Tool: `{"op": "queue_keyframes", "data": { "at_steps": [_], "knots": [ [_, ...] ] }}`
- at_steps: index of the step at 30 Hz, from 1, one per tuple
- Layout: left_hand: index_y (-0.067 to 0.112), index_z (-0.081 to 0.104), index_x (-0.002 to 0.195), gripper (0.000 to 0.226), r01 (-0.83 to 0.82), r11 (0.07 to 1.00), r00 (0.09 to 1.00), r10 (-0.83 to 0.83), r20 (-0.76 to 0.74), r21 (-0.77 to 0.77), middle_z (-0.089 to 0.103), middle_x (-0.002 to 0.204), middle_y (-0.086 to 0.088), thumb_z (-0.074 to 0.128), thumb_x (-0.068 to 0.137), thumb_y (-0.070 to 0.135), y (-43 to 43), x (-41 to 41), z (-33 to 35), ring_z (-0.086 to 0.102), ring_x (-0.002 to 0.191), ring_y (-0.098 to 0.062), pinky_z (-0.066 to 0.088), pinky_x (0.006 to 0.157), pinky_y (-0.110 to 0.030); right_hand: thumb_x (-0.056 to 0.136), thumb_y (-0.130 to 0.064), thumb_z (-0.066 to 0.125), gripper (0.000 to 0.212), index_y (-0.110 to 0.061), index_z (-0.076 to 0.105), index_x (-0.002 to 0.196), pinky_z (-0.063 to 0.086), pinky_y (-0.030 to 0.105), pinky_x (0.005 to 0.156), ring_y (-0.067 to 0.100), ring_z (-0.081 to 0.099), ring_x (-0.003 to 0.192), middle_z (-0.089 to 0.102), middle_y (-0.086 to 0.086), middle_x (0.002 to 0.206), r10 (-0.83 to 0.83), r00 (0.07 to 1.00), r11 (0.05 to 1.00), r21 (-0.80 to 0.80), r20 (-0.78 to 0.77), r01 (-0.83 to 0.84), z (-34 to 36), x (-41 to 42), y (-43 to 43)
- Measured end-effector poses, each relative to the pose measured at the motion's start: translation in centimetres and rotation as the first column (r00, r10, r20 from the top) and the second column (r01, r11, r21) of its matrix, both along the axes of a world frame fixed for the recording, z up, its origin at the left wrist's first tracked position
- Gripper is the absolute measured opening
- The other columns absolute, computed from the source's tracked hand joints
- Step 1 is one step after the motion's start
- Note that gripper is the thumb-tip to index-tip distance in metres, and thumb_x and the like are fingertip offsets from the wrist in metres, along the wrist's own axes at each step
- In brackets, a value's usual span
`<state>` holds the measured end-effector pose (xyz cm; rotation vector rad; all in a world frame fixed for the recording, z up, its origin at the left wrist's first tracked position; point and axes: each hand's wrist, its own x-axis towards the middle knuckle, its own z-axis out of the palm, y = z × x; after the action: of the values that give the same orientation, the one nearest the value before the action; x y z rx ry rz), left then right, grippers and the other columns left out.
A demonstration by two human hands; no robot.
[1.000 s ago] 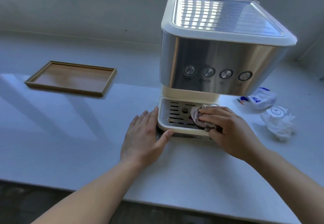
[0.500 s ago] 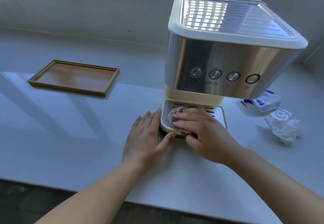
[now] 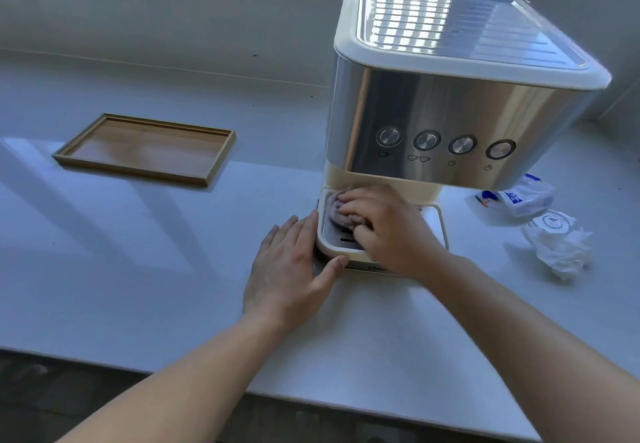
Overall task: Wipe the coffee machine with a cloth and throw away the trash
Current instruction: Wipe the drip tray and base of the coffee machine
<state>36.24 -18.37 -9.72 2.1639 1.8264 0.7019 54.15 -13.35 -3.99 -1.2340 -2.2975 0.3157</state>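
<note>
My right hand (image 3: 384, 231) grips the bunched grey-purple cloth (image 3: 334, 208) on the cream drip tray (image 3: 435, 231) of the steel-fronted coffee machine (image 3: 450, 120). My left hand (image 3: 291, 266) lies flat alongside, thumb at the tray's corner. The crumpled white paper (image 3: 561, 248) sits rightward, apart.

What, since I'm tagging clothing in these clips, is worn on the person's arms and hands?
Nothing that shows. The left hand and right hand are bare: no gloves, rings or watch. The left forearm and right forearm are bare to the picture's edge, so no sleeve is in view.
</note>
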Motion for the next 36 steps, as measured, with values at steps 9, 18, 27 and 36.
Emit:
{"op": "queue_keyframes", "data": {
  "at_steps": [9, 18, 27, 36],
  "knots": [
    [0.027, 0.024, 0.15, 0.084, -0.009, 1.0, 0.981, 0.009, 0.194, 0.003, 0.043, 0.147, 0.005, 0.048, 0.08, 0.068, -0.3, -0.4, 0.1, 0.037, 0.136, -0.013, 0.032, 0.111, -0.039, 0.07, -0.062, 0.067, 0.086, -0.041, 0.032, 0.146, 0.038, 0.026, 0.105, 0.007, 0.04, 0.134, 0.041, -0.016, 0.148, -0.232, 0.968, 0.972, -0.066, -0.097, 0.226, -1.8, 5.7, -2.8],
    [0.046, 0.049, 0.123, 0.071, 0.003, 0.997, 0.996, -0.01, 0.087, 0.074, 0.041, 0.133, 0.008, 0.049, 0.063, 0.083, 3.0, 6.0, 5.1, 0.043, 0.122, -0.014, 0.043, 0.09, -0.034, 0.064, -0.084, 0.048, 0.121, -0.014, 0.014, 0.157, 0.031, 0.03, 0.113, 0.009, 0.016, 0.15, 0.003, -0.005, 0.167, -0.412, 0.911, 0.904, -0.111, 0.026, 0.412, -5.7, 7.2, -5.8],
    [0.027, 0.058, 0.097, 0.012, -0.067, 0.987, 0.965, 0.027, 0.261, 0.145, 0.049, 0.111, 0.01, 0.059, 0.086, 0.026, 1.3, 1.8, 2.2, 0.053, 0.094, -0.008, 0.042, 0.065, -0.024, 0.071, -0.083, 0.046, 0.113, -0.023, 0.007, 0.157, 0.037, 0.036, 0.113, 0.014, 0.023, 0.149, -0.007, -0.015, 0.166, -0.43, 0.902, 0.894, -0.121, 0.039, 0.431, -6.4, 7.6, -5.5],
    [0.031, 0.053, 0.079, 0.015, -0.196, 0.98, 0.825, 0.185, 0.533, -0.037, 0.054, 0.082, 0.014, 0.053, 0.086, 0.019, 7.4, 3.2, 3.6, 0.055, 0.092, -0.019, 0.038, 0.069, -0.029, 0.073, -0.08, 0.051, 0.11, -0.028, 0.002, 0.157, 0.039, 0.036, 0.111, 0.014, 0.027, 0.148, -0.01, -0.021, 0.164, -0.441, 0.897, 0.89, -0.115, 0.028, 0.441, -6.8, 7.6, -5.4]
  ]
}}
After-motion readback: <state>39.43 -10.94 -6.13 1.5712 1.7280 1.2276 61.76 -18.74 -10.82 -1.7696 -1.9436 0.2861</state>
